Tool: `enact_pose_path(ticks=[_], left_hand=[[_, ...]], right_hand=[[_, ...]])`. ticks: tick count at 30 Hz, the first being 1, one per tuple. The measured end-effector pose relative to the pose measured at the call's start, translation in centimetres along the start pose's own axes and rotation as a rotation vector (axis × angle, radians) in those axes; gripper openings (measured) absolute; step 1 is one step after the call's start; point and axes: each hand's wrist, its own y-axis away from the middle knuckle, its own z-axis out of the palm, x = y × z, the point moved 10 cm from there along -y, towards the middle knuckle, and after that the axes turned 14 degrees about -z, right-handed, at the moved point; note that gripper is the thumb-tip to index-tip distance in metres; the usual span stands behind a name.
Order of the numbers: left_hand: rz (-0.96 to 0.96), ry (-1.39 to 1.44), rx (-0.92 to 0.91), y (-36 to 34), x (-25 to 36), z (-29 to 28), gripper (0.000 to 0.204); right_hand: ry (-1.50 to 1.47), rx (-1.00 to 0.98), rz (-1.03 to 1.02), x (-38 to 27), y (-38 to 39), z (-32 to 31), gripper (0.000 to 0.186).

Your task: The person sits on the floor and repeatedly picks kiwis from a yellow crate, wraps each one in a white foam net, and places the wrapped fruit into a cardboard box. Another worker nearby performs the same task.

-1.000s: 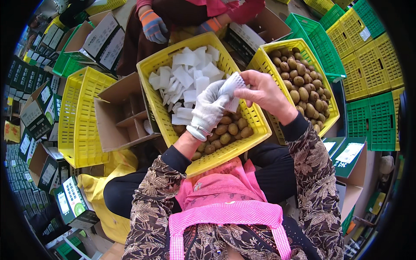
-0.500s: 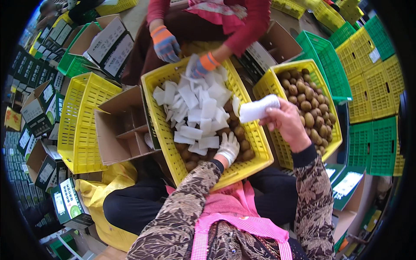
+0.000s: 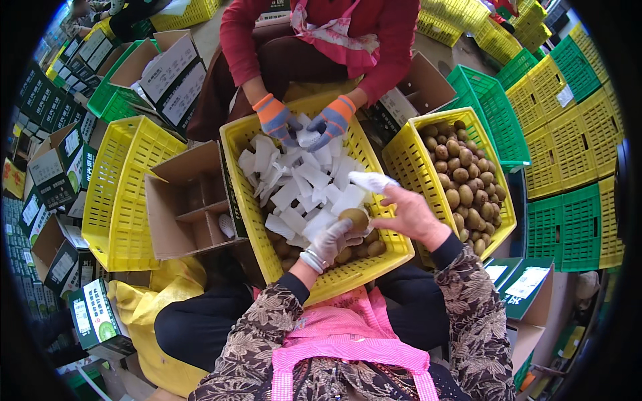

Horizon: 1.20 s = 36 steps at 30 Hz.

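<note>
In front of me stands a yellow crate (image 3: 364, 273) with kiwifruit in its near part and a heap of white foam sleeves (image 3: 304, 184) on top. My left hand (image 3: 328, 243), in a whitish glove, is closed round a brown kiwifruit (image 3: 354, 218) above the crate's near end. Just right of it, my bare right hand (image 3: 414, 215) pinches a white foam sleeve (image 3: 370, 181) between thumb and fingers. The sleeve is apart from the fruit. Across the crate, a co-worker's orange and blue gloved hands (image 3: 302, 128) hold a white foam piece.
A second yellow crate (image 3: 401, 155) full of kiwifruit (image 3: 468, 180) stands at right. At left are a divided cardboard box (image 3: 170, 224) with one wrapped piece inside and a yellow crate (image 3: 127, 194). Green crates (image 3: 558, 230) and yellow crates (image 3: 555, 160) are stacked at far right.
My left hand has lifted a kiwifruit out of the crate. My right hand has come left and down toward it with the foam sleeve. The co-worker's hands have drawn together.
</note>
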Motion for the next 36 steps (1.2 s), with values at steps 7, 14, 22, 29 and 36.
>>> enact_pose_path(ticks=[7,14,22,29,36], left_hand=[[0.125,0.331,-0.359,4.6,2.3,5.1,0.058],[0.196,0.249,-0.075,4.7,5.2,-1.1,0.049],[0.278,0.161,-0.534,8.2,6.0,9.2,0.042],[0.705,-0.458,0.403,12.1,10.6,6.6,0.011],[0.471,0.324,0.09,9.7,9.8,5.5,0.027]], right_hand=[[0.365,0.006,-0.407,-9.8,-0.9,2.4,0.057],[-0.89,0.008,0.115,-9.1,-0.6,2.5,0.046],[-1.323,-0.101,0.209,-8.7,0.7,2.4,0.07],[-0.605,0.37,-0.046,-7.9,-0.9,-2.1,0.058],[0.363,0.497,-0.503,-14.4,-3.3,-4.2,0.059]])
